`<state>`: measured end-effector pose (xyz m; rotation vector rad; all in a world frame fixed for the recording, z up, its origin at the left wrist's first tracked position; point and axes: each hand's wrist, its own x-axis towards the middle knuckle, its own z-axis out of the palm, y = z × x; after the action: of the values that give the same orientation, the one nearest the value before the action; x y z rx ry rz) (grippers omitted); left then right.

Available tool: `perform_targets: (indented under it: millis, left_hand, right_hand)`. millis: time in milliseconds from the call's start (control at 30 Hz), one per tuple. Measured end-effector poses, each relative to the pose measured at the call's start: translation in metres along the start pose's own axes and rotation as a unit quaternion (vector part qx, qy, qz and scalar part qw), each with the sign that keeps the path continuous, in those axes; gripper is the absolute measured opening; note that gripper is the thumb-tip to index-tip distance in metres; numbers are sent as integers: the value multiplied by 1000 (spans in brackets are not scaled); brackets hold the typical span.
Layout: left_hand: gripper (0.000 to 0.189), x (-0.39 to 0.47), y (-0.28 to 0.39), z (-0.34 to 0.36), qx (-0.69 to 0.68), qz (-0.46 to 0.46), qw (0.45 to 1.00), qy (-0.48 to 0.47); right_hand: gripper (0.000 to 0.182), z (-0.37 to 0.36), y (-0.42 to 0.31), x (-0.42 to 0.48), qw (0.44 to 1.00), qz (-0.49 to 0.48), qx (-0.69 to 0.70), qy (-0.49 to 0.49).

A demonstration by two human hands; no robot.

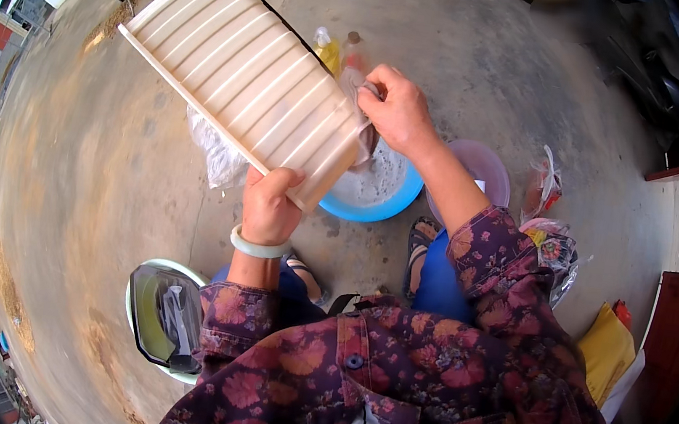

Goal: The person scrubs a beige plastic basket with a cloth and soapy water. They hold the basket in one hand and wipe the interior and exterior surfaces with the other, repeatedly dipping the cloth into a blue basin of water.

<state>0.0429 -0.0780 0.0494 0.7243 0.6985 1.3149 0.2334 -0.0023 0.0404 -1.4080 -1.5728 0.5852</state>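
Note:
My left hand [270,203] grips the near corner of a cream ribbed plastic container [247,80], which is tilted in the air with its ribbed side towards me. At the container's right end, my right hand [393,107] pinches a greyish wet cloth [366,142] that hangs against the edge; part of the cloth is hidden behind the container. Below them on the ground stands a blue basin [401,204] holding sudsy water. A purple translucent basin [485,166] stands to its right, partly hidden by my right forearm.
A bottle with a brown cap [352,48] and a yellow bag [328,55] stand beyond the blue basin. Clear plastic bags [217,149] lie on the concrete. A pale green tub [133,314] with a dark clear-topped item [171,312] is at lower left. A yellow sack [605,353] lies at right.

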Motion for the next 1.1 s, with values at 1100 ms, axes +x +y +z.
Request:
perform_targets:
  millis: [1100]
  left_hand:
    - [43, 8, -19, -11, 70, 31, 997, -28]
  right_hand:
    - [21, 23, -6, -19, 928, 173, 325, -54]
